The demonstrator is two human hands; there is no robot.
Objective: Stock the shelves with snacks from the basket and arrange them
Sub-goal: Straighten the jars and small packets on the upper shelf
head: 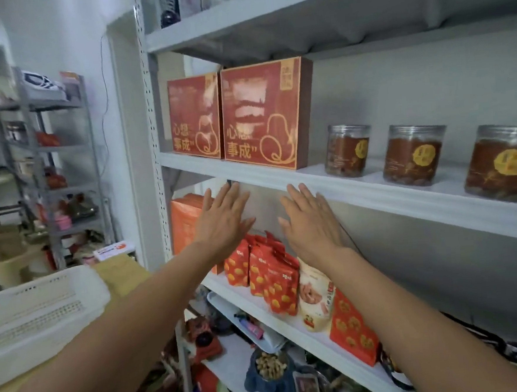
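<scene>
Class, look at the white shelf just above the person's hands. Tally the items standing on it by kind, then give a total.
Red cardboard gift boxes with gold print: 2
Clear round plastic jars with yellow labels: 3
Total: 5

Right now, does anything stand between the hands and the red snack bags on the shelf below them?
Nothing visible does. The left hand and right hand, both open and empty, hover above the red snack bags; only open air separates them.
</scene>
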